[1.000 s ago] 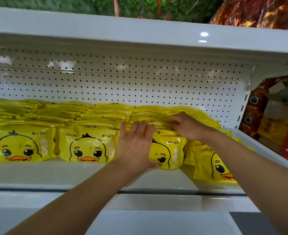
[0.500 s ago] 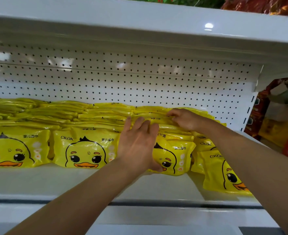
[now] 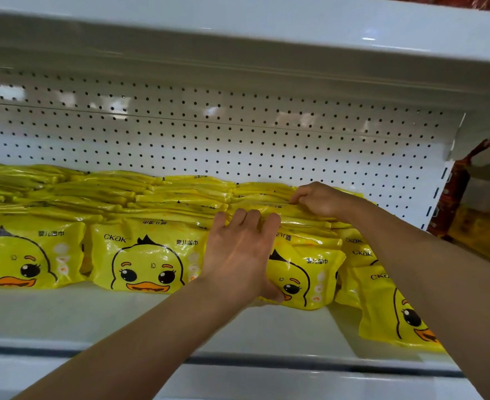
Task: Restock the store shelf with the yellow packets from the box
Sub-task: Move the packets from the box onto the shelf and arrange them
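1. Your left hand (image 3: 239, 255) lies flat, fingers spread and unclenched, palm pressed on the front of an upright packet (image 3: 304, 277); the thumb hooks under its lower edge. It presses rather than grips.
2. That packet stands on the shelf (image 3: 65, 316), duck face toward you, long axis running left to right, top edge under your fingertips.
3. Your right hand (image 3: 320, 200) is curled, fingertips pinching the top edges of the packet row (image 3: 281, 210) just behind your left fingers.
4. Left of your left hand, two more packets (image 3: 145, 255) stand face-out in line; flat-topped rows (image 3: 93, 194) fill the shelf behind them up to the pegboard (image 3: 209, 134).
5. Right of your left thumb, one packet (image 3: 393, 310) leans forward, out of line, near the shelf's front edge.
6. Bare shelf runs in front of the packets, below your wrists.
7. The box is out of sight.
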